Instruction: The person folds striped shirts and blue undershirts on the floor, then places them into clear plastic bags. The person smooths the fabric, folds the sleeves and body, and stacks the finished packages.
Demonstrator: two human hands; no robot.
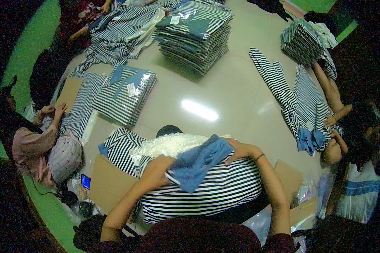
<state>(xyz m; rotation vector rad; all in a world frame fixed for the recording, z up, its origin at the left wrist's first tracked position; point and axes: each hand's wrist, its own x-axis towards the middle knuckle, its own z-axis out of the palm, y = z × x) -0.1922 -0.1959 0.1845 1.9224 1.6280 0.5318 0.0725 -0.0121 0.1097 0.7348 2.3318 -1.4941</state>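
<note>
A black-and-white striped garment [202,187] with a blue fabric part [200,162] hangs over my lap in front of me. My left hand [158,172] is closed on its upper left edge, beside the blue part. At the upper right, my right hand [242,151] grips the same garment with the thumb toward me and the fingers along the far side. The blue part lies folded between both hands. Just beyond sits a heap of white lacy fabric [173,145], with another striped piece [122,145] to its left.
Wrapped striped garments form a tall stack [194,36], a smaller pile [124,95] and a far-right stack [302,42]. Cardboard sheets [112,183] lie beside me. People work at left and right; a striped garment [306,101] lies by the right-hand person.
</note>
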